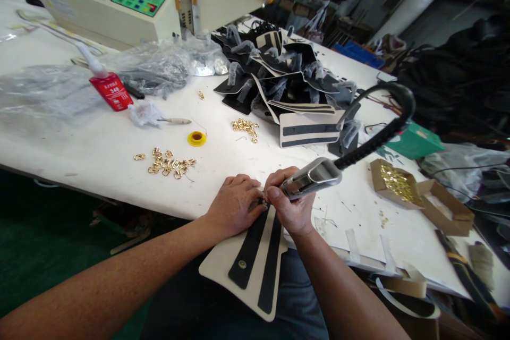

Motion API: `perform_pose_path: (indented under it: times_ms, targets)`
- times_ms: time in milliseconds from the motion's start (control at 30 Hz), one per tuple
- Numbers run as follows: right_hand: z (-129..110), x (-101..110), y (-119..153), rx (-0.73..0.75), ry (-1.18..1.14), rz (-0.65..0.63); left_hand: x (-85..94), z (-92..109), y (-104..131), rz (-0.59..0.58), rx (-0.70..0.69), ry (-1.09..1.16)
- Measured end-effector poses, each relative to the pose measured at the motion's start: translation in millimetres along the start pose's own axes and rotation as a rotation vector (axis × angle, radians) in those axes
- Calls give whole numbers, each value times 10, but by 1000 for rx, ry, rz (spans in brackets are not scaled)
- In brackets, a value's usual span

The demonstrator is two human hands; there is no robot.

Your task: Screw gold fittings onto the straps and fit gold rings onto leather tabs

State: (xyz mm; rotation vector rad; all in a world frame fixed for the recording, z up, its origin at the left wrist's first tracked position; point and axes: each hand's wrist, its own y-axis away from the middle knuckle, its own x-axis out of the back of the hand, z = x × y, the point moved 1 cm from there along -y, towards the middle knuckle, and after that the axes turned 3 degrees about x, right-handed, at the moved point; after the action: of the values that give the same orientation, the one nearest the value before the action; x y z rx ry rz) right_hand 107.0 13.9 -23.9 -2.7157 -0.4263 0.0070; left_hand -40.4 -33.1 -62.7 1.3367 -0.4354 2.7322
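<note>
My right hand (292, 207) is wrapped round a silver power screwdriver (313, 176); a thick black cord leaves its rear end. The tool's tip is hidden by my fingers. A beige panel (223, 265) with two black straps hangs over the table's edge towards my lap. On one strap sits a round metal snap (242, 264). My left hand (235, 204) is closed over the panel's upper end, thumb and fingertips pinched beside the tool's tip. A small metal piece shows between the hands, too small to make out.
Gold buckles (171, 163) and smaller gold fittings (246, 127) lie ahead. Beyond are stacked black-and-beige panels (308, 130), a red glue bottle (111, 91), a yellow tape roll (196, 138) and a machine (107, 5). To the right stands a cardboard box (374, 175) of gold parts.
</note>
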Motion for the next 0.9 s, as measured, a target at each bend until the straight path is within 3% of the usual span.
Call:
perform_pose_path:
  times_ms: [100,267,667,900]
  targets:
    - [16,14,-18,-15,19,-28,-3,1,3,-9,-7,-10]
    - [66,44,-3,12,50,42,3,13,10,-16,-26,-30]
    - [54,88,61,34,8,73,23,56,23,-62,-67,-128]
    - [71,111,58,49,-26,66,20,131,-45,-71,-18,-166]
